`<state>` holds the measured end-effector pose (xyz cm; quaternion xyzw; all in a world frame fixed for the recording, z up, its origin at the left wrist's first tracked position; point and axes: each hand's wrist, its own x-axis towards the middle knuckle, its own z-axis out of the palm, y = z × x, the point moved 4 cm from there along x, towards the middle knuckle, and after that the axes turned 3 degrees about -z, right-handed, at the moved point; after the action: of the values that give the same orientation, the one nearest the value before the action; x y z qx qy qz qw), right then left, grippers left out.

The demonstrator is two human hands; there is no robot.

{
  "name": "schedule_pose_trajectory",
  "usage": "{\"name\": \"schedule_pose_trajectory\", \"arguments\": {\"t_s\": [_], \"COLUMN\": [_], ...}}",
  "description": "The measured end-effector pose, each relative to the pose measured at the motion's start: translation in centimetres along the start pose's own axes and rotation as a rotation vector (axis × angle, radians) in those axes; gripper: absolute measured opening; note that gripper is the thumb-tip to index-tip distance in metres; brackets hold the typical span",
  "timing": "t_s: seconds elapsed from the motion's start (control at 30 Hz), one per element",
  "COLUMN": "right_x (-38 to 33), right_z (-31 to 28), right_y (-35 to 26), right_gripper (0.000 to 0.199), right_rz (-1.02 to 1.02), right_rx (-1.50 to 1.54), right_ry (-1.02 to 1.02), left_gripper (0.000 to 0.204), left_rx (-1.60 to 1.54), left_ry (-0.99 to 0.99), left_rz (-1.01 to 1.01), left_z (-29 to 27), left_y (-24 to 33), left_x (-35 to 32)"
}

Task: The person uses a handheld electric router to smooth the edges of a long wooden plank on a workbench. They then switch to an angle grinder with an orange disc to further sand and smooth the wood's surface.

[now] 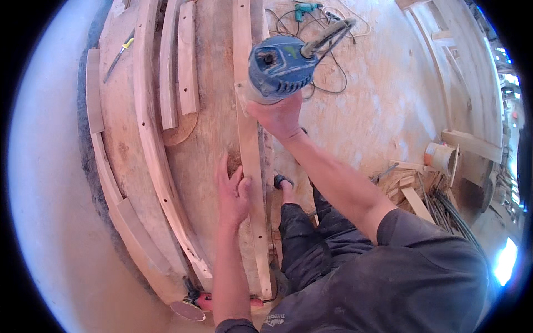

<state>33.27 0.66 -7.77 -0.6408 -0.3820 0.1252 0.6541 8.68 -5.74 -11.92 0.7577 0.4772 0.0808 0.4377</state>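
The right hand [277, 115] is wrapped round the blue power tool [282, 67], over a long pale wooden strip [252, 161] on the surface [208, 144]; I see the left hand [233, 195] half-open, empty, beside that strip

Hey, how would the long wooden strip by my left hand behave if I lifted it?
The wooden strip is probably stiff, since it looks like solid timber. Being long and narrow, it may dip at one end if gripped off-centre.
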Motion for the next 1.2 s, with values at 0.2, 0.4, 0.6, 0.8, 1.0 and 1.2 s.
{"name": "schedule_pose_trajectory", "arguments": {"t_s": [0.2,0.4,0.6,0.8,1.0,1.2], "right_x": [-1.3,-2.3,-7.8,-16.8,-22.9,-27.9], "right_z": [2.0,1.1,0.8,0.3,-3.1,-2.4], "right_y": [0.1,1.2,3.0,2.8,-1.6,2.4], "right_gripper": [0.077,0.080,0.085,0.088,0.085,0.096], "right_rz": [-0.305,-0.198,0.030,0.502,0.124,0.592], "right_rx": [-0.293,-0.200,0.043,0.566,0.269,0.946], "right_ry": [-0.143,-0.197,-0.172,-0.021,-0.005,0.099], "left_gripper": [0.053,0.045,0.046,0.045,0.045,0.035], "left_rx": [-0.007,-0.169,-0.309,-0.464,-0.427,-0.278], "left_ry": [0.285,0.285,0.297,0.271,0.140,0.378], "left_rz": [-0.041,-0.021,-0.060,-0.023,-0.123,0.035], "left_z": [2.9,3.3,2.9,2.5,5.2,5.3], "left_y": [1.0,0.2,-0.7,-0.4,-4.9,-3.7], "left_x": [-8.5,-8.0,-8.7,-8.1,-14.0,-16.2]}}
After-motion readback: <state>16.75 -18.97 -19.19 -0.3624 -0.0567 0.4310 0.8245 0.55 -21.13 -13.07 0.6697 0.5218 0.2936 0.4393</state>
